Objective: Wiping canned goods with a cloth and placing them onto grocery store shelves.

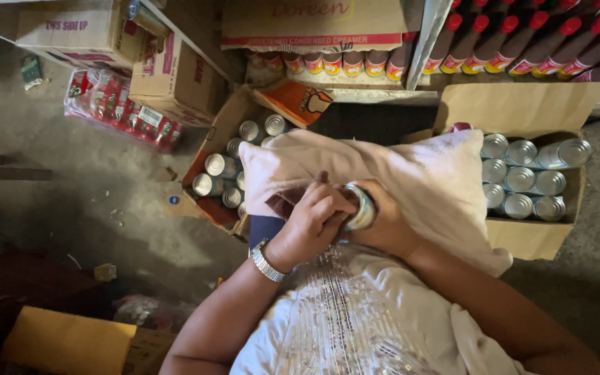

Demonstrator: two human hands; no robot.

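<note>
A silver can (361, 207) sits at centre, on a pale pillow (425, 180). The right hand (383, 226) closes around it; the left hand (312, 221) presses a dark cloth (287, 201) on it. Open boxes of cans wait at nine o'clock (227, 170) and three o'clock (529, 182), so I judge many cans remain.

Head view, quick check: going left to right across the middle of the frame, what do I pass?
Shrink-wrapped pack of red packets → open carton of tin cans → left hand → tin can held in both hands over the pale pillow → second open carton of tin cans.
</note>
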